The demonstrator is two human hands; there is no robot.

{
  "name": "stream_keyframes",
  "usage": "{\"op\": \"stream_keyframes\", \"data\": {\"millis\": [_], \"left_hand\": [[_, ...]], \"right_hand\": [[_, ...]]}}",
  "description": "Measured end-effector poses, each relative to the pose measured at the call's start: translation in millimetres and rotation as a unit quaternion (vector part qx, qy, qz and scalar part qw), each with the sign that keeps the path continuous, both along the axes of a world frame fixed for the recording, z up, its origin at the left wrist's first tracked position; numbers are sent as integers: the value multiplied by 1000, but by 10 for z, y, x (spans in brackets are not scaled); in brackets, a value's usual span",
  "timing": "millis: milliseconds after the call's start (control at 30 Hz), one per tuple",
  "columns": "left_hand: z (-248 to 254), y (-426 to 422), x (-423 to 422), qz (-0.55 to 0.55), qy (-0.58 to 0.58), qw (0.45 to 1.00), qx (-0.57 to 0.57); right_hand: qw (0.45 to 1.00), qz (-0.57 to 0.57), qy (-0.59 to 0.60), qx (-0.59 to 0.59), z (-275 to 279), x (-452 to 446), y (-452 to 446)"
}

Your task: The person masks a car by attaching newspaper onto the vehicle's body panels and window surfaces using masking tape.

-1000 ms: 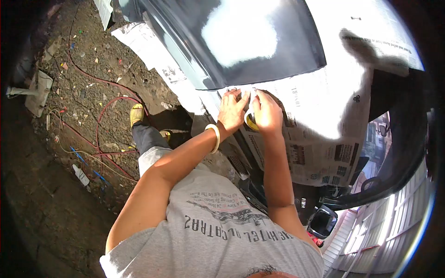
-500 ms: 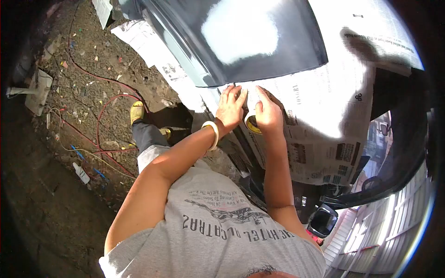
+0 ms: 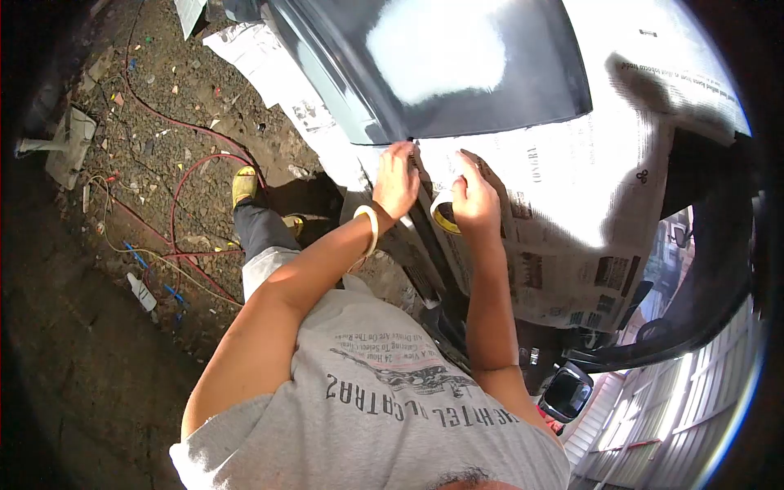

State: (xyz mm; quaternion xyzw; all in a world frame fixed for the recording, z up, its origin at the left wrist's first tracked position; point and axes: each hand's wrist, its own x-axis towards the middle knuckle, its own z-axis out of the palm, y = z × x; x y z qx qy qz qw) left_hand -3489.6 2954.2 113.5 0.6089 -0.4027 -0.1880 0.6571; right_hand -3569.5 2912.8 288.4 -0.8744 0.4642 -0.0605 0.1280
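Note:
My left hand, with a pale bangle on the wrist, lies with its fingers stretched out at the lower corner of a dark car panel. The fingertips touch the edge where newspaper meets the panel. Just to the right, my right hand is closed around a roll of masking tape. Its index finger points up along the paper. The roll's core looks yellow and dark. Glare hides any tape strip between the hands.
A white patch covers part of the panel. More newspaper hangs on the left side. Red hose winds over stony ground near a yellow shoe. A side mirror stands at lower right.
My left hand's fingers have drawn closer together and shifted slightly left and up, away from my right hand. The right hand still holds the tape roll, almost in place. The view has shifted slightly.

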Motion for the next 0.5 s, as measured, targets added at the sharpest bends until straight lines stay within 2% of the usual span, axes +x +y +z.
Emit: {"op": "stream_keyframes", "data": {"millis": [67,167,500], "left_hand": [[-98,-65,91,38,4,999,17],[-171,-160,135,18,28,999,15],[-256,-253,277,-25,51,998,40]], "right_hand": [[1000,-4,18,21,-53,38,17],[999,25,17,15,-197,106,-59],[988,9,152,23,-419,337,-212]]}}
